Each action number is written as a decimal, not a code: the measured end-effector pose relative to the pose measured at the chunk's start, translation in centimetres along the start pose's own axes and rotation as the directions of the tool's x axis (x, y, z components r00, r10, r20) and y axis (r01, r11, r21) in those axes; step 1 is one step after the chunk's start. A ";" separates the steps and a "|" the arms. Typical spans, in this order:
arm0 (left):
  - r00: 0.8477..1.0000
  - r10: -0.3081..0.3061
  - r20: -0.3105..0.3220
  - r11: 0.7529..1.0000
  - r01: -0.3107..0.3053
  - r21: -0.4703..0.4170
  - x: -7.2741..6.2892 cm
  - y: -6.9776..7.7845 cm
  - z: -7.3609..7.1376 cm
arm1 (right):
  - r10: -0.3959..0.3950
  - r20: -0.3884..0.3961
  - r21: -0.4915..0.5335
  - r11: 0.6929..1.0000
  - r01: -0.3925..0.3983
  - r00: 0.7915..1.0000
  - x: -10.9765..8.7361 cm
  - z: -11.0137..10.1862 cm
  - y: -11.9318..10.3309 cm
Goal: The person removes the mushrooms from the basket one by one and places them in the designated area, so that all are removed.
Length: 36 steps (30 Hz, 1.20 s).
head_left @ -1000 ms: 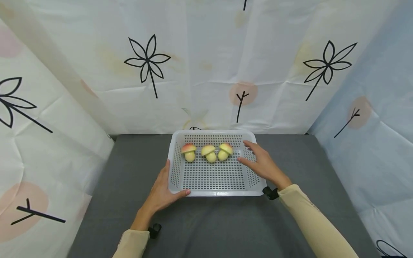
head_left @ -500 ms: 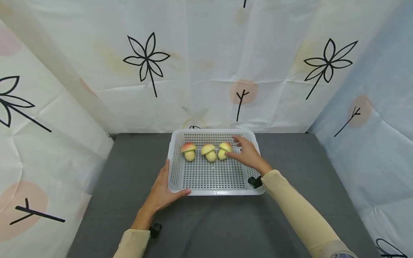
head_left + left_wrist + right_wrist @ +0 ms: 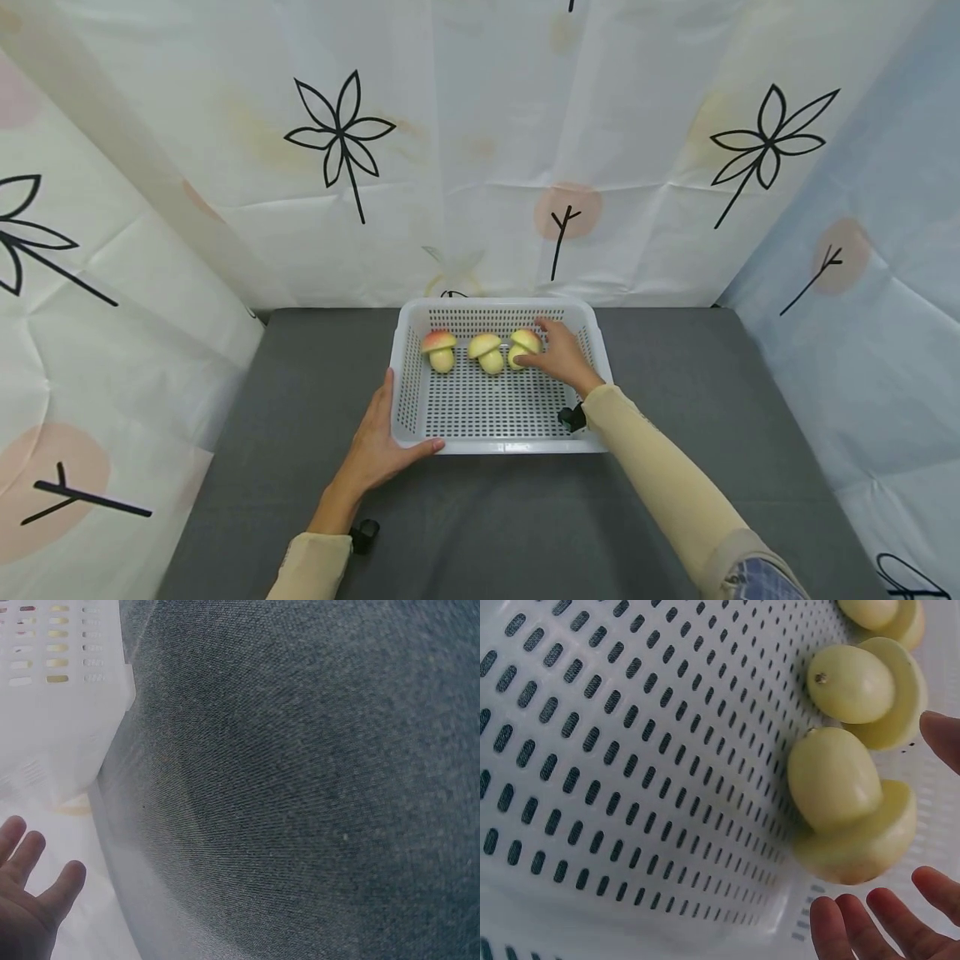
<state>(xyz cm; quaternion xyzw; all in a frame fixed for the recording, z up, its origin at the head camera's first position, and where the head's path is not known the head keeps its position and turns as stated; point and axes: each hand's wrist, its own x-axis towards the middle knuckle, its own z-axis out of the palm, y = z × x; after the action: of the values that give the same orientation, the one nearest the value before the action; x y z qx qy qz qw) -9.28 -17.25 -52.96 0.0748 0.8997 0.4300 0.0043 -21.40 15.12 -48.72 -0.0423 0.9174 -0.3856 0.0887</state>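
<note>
Three mushroom-shaped pieces, pale yellow with a red blush on some caps, lie in a row toward the back of a white perforated plastic basket (image 3: 495, 417): a left mushroom (image 3: 440, 353), a middle mushroom (image 3: 487, 353) and a right mushroom (image 3: 524, 340). My right hand (image 3: 564, 357) reaches over the basket's right side, thumb and fingers spread around the right mushroom. In the right wrist view a gap shows between the fingertips (image 3: 827, 911) and that mushroom (image 3: 836, 780). My left hand (image 3: 381, 446) is at the basket's front left corner, fingers straight along the side, thumb at the front rim.
The basket stands on a dark grey cloth-covered table (image 3: 487, 533), near its back edge. White patterned curtains (image 3: 480, 167) enclose the back and both sides. Each wrist wears a small black camera (image 3: 572, 417).
My right hand has moved left and inward from the basket's right edge to the right mushroom, its fingers drawing a little closer together. The left hand, basket and mushrooms stay in place.
</note>
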 end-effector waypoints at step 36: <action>1.000 -0.018 -0.019 1.000 0.017 -0.009 0.1 0.0 0.3 | 0.036 0.029 -0.028 0.999 -0.035 0.999 1.6 3.0 0.5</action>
<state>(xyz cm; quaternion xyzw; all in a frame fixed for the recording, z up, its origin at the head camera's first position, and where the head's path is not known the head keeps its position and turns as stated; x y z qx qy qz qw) -9.34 -17.01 -53.12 0.0629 0.8985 0.4345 0.0000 -22.35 13.14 -51.28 -0.0328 0.9217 -0.3708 0.1085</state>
